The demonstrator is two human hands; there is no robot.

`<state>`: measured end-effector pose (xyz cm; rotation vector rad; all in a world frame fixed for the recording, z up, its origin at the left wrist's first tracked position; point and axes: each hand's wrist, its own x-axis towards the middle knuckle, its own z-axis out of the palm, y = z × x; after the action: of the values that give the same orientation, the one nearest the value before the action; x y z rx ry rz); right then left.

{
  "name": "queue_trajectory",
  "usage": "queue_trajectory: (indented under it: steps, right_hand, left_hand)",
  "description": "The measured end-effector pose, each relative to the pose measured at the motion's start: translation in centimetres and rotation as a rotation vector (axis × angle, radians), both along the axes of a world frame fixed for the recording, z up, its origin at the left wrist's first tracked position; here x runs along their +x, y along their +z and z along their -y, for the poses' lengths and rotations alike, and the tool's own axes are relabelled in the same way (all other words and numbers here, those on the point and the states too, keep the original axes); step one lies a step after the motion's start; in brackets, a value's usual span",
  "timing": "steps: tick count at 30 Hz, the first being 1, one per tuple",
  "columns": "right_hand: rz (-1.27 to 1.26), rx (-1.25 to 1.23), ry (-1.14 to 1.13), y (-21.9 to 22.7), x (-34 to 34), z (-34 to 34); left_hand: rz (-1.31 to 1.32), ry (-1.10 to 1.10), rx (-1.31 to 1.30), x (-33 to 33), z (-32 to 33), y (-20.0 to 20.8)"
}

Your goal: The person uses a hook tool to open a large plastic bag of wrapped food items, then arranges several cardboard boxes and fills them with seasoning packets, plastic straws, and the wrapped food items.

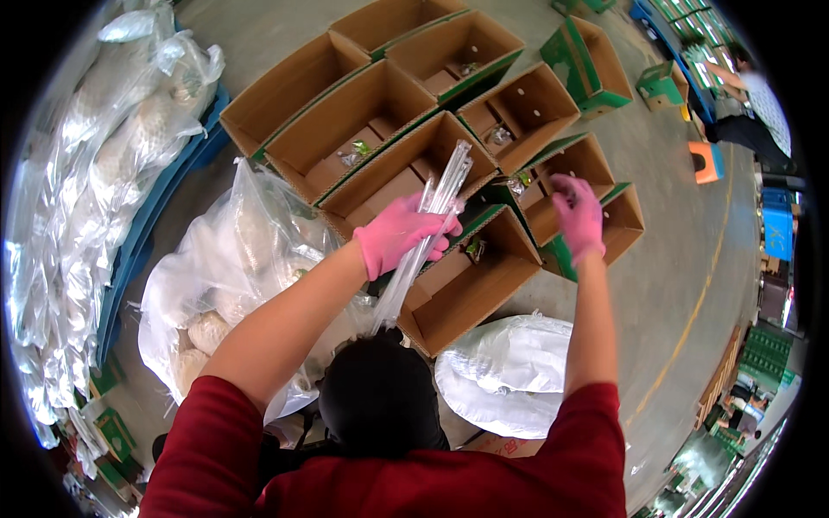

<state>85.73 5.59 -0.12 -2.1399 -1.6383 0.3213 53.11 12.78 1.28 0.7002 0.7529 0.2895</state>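
Note:
My left hand (404, 231), in a pink glove, is closed around a bundle of long, thin, clear-wrapped straws (450, 177). The bundle slants up over the middle cardboard box (380, 177), its lower end reaching back toward my body. Farther right, my right hand (579, 216), also pink-gloved, hovers over an open box (596, 148). Its fingers are loosely bent and apart, with nothing visible in them. Just below my left hand stands another open box (484, 289) with a small shiny green packet (474, 249) inside. Similar silver-green packets (354, 154) lie in several other boxes.
A clear bag of pale round netted items (250, 242) stands at left. More wrapped ones sit on a blue pallet (129, 285). A white plastic bag (505, 371) lies near me. Green boxes (587, 65) stand beyond; another person (760, 104) works at far right.

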Motion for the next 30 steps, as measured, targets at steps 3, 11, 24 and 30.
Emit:
queue_trajectory:
  steps: [3, 11, 24, 30]
  right_hand:
    - [-0.920, -0.345, -0.052, 3.6, -10.8, 0.5]
    - [-1.363, -0.392, -0.200, 2.3, -17.5, 1.4]
    - [-1.359, -0.185, -0.187, 2.3, -18.4, -0.3]
    - [-1.220, 0.081, -0.331, 1.1, -13.0, -6.0]
  left_hand:
    - [-0.004, 0.201, 0.011, 0.2, 0.0, -0.2]
    - [0.434, 0.445, -0.143, 0.4, 0.0, -1.1]
    - [0.426, 0.318, 0.046, 0.0, -1.3, -0.6]
    - [0.391, 0.410, -0.112, -2.1, -3.6, -1.3]
